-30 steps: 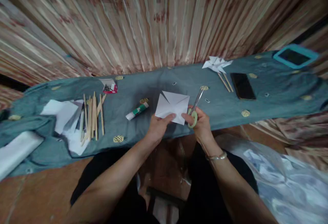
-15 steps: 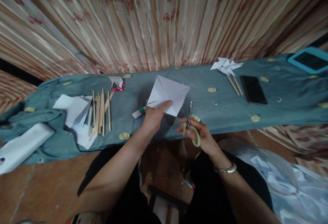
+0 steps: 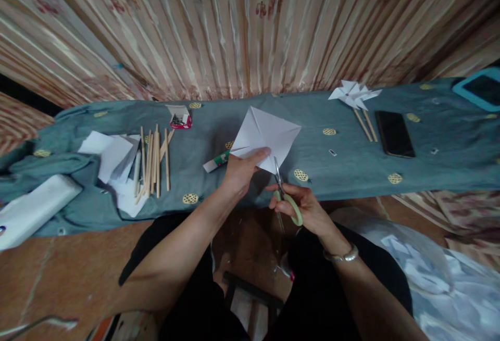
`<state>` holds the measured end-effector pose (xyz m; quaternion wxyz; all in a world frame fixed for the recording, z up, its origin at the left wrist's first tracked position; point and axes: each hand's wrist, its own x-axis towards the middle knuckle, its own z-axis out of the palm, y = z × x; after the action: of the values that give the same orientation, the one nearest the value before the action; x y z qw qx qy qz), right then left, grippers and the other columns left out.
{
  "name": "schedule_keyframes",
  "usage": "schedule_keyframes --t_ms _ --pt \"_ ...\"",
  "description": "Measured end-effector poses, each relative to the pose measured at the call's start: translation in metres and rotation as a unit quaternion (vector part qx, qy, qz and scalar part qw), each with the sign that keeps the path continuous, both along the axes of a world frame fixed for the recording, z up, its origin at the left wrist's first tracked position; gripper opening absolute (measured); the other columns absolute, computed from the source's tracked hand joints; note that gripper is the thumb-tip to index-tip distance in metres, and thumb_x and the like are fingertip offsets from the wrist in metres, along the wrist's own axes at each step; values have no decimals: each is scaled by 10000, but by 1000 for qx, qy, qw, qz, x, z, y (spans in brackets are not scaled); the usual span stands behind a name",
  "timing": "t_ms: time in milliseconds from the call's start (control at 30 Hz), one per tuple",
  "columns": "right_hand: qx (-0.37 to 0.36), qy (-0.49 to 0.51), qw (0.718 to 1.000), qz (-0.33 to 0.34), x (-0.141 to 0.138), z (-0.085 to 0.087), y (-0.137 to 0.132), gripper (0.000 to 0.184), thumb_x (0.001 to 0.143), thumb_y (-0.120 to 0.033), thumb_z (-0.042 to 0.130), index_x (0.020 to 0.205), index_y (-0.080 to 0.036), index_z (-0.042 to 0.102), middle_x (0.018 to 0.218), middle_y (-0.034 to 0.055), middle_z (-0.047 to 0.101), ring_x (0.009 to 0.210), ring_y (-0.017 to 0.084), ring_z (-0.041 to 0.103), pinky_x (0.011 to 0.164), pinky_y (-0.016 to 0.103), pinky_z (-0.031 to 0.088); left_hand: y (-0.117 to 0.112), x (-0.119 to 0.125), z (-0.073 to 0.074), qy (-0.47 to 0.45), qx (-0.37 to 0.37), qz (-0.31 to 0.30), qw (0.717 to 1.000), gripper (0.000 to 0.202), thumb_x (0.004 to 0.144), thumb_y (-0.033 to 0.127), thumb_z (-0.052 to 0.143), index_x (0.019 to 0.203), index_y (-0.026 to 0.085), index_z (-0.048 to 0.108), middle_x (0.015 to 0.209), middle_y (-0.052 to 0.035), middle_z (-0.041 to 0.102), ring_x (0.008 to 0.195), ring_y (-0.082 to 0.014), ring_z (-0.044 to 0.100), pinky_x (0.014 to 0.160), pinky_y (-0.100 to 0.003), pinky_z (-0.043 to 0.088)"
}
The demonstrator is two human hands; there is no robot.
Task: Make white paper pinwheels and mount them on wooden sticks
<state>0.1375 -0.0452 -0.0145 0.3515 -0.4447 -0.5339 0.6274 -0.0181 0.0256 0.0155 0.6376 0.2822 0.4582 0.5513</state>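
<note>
A square of white paper (image 3: 269,130) with crease lines and a slit near its left corner is pinched in my left hand (image 3: 245,172), thumb on top. My right hand (image 3: 299,203) has its fingers in the light green handles of a pair of scissors (image 3: 282,187). The blades meet the paper's near corner and look almost closed there. Partly behind the paper and my left hand lies a glue stick (image 3: 216,161) with a green and white label.
To the left are several wooden sticks (image 3: 158,161), white paper pieces (image 3: 107,153), a small red box of metal bits (image 3: 180,118) and a white case (image 3: 39,211). Paper pinwheels (image 3: 353,93) on sticks, a phone (image 3: 394,134) and a blue-framed tablet (image 3: 478,88) lie to the right.
The scissors' blades, apart and beside the paper before, have come left onto its near corner and closed together. My left hand still holds the paper. The whole view has shifted slightly.
</note>
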Motion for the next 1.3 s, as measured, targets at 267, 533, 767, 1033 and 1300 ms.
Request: schedule_keyframes --t_ms 267,533,767,1033,1300 --pt "0 1 1000 0 1 0 -1 534 713 -618 736 1020 -184 699 659 -17 572 606 112 510 582 251 444 -1 1 0 -2 -1 -4 1000 305 620 149 770 909 198 688 843 -19 723 772 -178 668 698 -300 525" --pt "2 4 1000 -4 0 -1 -1 522 717 -607 739 1013 -178 705 646 -19 585 584 104 508 564 243 446 -2 2 0 -2 -13 2 1000 313 612 152 785 907 195 687 875 -34 732 824 -203 689 718 -308 534" --pt "-3 -7 1000 -3 0 1 -1 520 722 -606 734 1021 -182 708 694 2 643 602 112 546 579 252 460 -4 2 -1 8 -14 -6 1000 314 597 198 804 893 197 702 927 -63 742 895 -251 696 746 -348 542" --pt "-17 0 1000 -5 0 2 -1 529 696 -596 759 1014 -176 707 689 0 639 613 114 547 588 250 456 -2 1 -2 4 -4 -4 1000 317 591 187 800 892 196 700 856 -35 736 784 -204 679 712 -323 545" --pt "-19 0 1000 -7 0 3 -1 511 698 -565 770 1021 -175 708 699 4 659 592 112 548 574 253 456 -2 1 -1 2 5 -7 1000 329 594 199 796 908 182 699 881 -44 737 812 -211 683 711 -316 536"
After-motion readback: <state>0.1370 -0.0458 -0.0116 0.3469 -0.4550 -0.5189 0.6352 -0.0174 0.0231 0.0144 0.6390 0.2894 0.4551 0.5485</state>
